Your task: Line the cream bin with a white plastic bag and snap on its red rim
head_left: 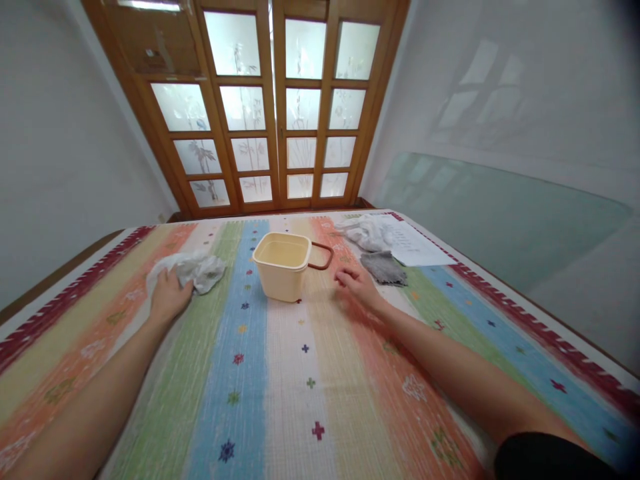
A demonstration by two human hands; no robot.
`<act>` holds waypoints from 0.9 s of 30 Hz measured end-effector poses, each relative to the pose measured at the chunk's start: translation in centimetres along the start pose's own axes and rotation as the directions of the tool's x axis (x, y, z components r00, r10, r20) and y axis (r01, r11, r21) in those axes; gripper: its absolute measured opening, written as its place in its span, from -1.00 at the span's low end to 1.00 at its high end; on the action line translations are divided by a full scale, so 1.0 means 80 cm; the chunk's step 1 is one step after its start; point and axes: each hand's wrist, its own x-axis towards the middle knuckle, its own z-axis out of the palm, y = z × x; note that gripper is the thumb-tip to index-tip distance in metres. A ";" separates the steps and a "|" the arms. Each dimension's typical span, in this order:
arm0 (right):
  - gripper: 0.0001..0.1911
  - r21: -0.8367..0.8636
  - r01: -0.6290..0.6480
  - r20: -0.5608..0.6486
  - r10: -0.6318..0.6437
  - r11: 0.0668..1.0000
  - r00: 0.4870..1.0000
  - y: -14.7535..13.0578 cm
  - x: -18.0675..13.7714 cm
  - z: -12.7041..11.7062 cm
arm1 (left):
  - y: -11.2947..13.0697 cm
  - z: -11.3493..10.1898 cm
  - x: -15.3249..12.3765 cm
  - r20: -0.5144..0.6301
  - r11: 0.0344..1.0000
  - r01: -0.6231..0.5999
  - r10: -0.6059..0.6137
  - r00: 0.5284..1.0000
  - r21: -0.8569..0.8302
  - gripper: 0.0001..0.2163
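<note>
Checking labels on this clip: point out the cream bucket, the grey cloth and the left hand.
cream bucket [280, 277], head view, front wall.
grey cloth [384, 267], head view, middle of the fabric.
left hand [169, 295], head view, back of the hand.

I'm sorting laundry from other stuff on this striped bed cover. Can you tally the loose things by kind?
Cloths: 3 (white crumpled cloth under left hand, white cloth, grey cloth)
Cream plastic pails: 1
Printed paper sheets: 1
Total: 5
</note>
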 end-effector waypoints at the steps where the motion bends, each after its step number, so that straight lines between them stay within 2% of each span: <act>1: -0.69 -0.135 -0.012 -0.088 0.000 0.991 0.996 0.012 0.003 -0.014 | 0.001 0.005 0.001 0.034 0.999 -0.012 0.011 0.999 0.042 -0.33; 3: -0.69 -0.423 -0.051 -0.166 -0.022 0.904 0.986 0.036 0.005 -0.038 | 0.004 0.010 0.002 0.051 0.992 -0.017 0.011 0.999 0.124 -0.34; 4: -0.60 -0.540 -0.110 -0.199 0.000 0.835 0.980 0.048 0.004 -0.048 | 0.006 0.009 0.002 0.050 0.987 -0.010 0.002 0.999 0.163 -0.36; 6: -0.41 -0.669 -0.220 -0.212 0.102 0.710 0.972 0.072 -0.001 -0.064 | 0.009 0.002 -0.001 0.025 0.977 0.016 -0.022 0.999 0.214 -0.40; 8: -0.35 -0.717 -0.296 -0.214 0.204 0.631 0.955 0.099 -0.002 -0.077 | 0.012 -0.009 -0.004 0.015 0.977 0.028 -0.032 0.999 0.210 -0.43; 10: -0.47 -0.731 -0.310 -0.177 0.271 0.608 0.946 0.123 0.002 -0.089 | 0.012 -0.018 -0.006 -0.035 0.986 0.062 -0.057 0.998 0.157 -0.43; 12: -0.60 -0.682 -0.340 -0.166 0.316 0.648 0.934 0.141 0.011 -0.099 | 0.008 -0.025 -0.006 -0.082 0.985 0.132 -0.123 0.989 0.113 -0.33; 14: -0.68 -0.539 -0.459 -0.265 0.375 0.706 0.888 0.146 0.022 -0.105 | 0.004 -0.028 -0.007 -0.082 0.977 0.199 -0.193 0.978 0.074 -0.26; 16: -0.72 -0.323 -0.535 -0.387 0.407 0.781 0.828 0.136 0.031 -0.105 | 0.002 -0.028 -0.009 -0.068 0.980 0.193 -0.189 0.980 0.047 -0.29; 18: -0.76 -0.077 -0.489 -0.488 0.395 0.869 0.778 0.108 0.038 -0.100 | 0.003 -0.027 -0.010 -0.065 0.988 0.151 -0.149 0.987 0.036 -0.43; 20: -0.84 0.110 -0.335 -0.570 0.336 0.936 0.750 0.062 0.042 -0.088 | 0.007 -0.024 -0.012 -0.060 0.992 0.124 -0.122 0.991 0.027 -0.56; 21: -0.86 0.169 -0.217 -0.599 0.275 0.961 0.752 0.032 0.041 -0.080 | 0.010 -0.023 -0.012 -0.054 0.993 0.116 -0.115 0.992 0.015 -0.60; 23: -0.87 0.191 -0.020 -0.584 0.130 0.981 0.801 -0.036 0.036 -0.062 | 0.013 -0.021 -0.013 -0.029 0.995 0.096 -0.097 0.995 -0.019 -0.64; 25: -0.86 0.157 0.180 -0.555 -0.063 0.971 0.829 -0.108 0.026 -0.041 | 0.015 -0.019 -0.014 -0.004 0.995 0.080 -0.080 0.997 -0.059 -0.64; 27: -0.81 0.160 0.404 -0.458 -0.294 0.901 0.839 -0.173 0.015 -0.014 | 0.016 -0.018 -0.016 0.001 0.993 0.071 -0.071 0.997 -0.100 -0.64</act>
